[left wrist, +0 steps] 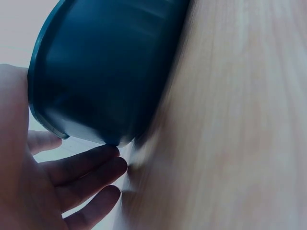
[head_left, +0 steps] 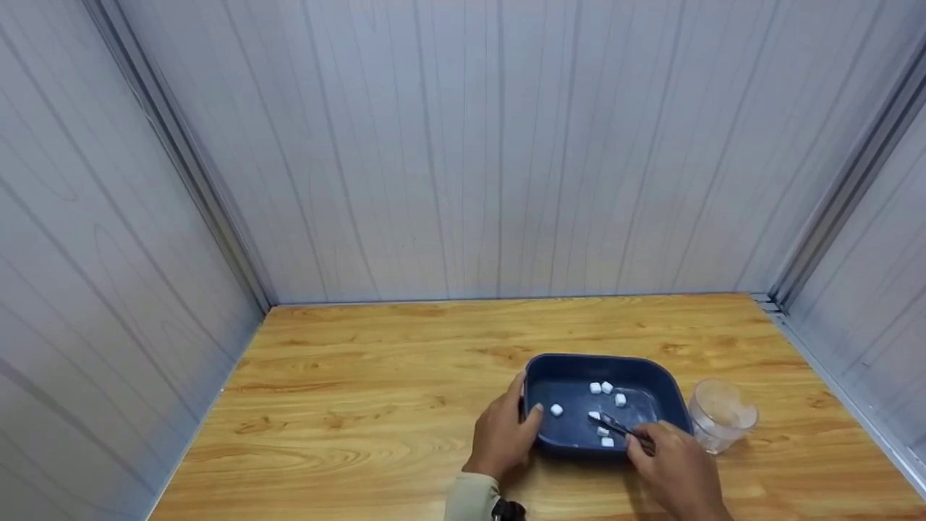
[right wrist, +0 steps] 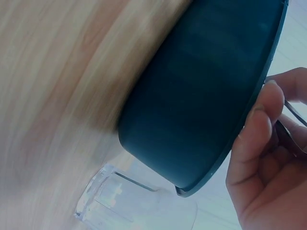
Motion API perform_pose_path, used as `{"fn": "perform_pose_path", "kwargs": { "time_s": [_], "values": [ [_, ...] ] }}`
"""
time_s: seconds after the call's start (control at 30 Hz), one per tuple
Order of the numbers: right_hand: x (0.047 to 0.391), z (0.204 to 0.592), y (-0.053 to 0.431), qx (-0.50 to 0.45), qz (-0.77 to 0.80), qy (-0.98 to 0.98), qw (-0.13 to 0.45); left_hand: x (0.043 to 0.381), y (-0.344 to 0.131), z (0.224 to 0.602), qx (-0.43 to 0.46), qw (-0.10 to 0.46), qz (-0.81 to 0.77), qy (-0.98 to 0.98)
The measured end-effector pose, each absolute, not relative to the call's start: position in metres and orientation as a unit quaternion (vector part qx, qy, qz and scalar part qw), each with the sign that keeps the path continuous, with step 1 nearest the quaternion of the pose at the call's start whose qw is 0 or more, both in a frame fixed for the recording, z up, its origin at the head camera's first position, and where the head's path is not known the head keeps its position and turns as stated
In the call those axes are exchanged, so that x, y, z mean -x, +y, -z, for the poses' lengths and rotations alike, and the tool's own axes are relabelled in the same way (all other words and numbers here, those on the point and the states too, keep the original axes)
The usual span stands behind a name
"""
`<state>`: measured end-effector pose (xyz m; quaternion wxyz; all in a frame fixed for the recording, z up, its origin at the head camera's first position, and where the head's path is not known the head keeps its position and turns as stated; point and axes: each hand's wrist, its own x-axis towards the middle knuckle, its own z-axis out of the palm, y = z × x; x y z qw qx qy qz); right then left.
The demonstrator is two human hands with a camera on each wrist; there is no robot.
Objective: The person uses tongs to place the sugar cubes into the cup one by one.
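A dark blue rectangular dish [head_left: 571,447] with rounded corners stands on the table, with several small white cubes [head_left: 556,409] scattered over its bottom. My left hand [head_left: 504,434] holds the dish's left side, thumb over the rim and fingers against the outer wall. From below, the left wrist view shows those fingers [left wrist: 91,167] at the dish's corner. Dark slim tongs [head_left: 615,425] are pinched in my right hand [head_left: 676,463] above the near right rim. Their tips reach in among the cubes, overlapping one near the middle. The right wrist view shows thumb and fingers [right wrist: 254,132] close along the rim.
A clear cup [head_left: 723,416] stands just right of the dish, close to my right hand. The wood-grain table [head_left: 347,405] stretches to the left. Pale panel walls [head_left: 463,159] enclose the back and both sides.
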<state>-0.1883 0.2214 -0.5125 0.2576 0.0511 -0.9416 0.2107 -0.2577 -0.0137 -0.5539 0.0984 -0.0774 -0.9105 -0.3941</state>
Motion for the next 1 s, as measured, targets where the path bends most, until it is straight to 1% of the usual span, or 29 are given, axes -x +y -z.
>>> {"fn": "perform_pose_path", "kwargs": {
  "time_s": [0.17, 0.4, 0.83, 1.0],
  "values": [
    [0.1894, 0.5132, 0.2208, -0.061, -0.206, -0.938, 0.271, 0.2580, -0.0139, 0.5538, 0.086, 0.115, 0.393, -0.908],
    [0.1903, 0.5126, 0.2194, -0.050, -0.202, -0.947, 0.244, 0.2580, -0.0149, 0.5534, 0.087, 0.115, 0.394, -0.908],
    [0.1906, 0.5131, 0.2187, -0.053, -0.204, -0.946, 0.245, 0.2587, -0.0150, 0.5537, 0.085, 0.113, 0.392, -0.909],
    [0.1911, 0.5131, 0.2181, -0.044, -0.208, -0.950, 0.230, 0.2583, -0.0155, 0.5540, 0.088, 0.117, 0.391, -0.909]
  ]
}}
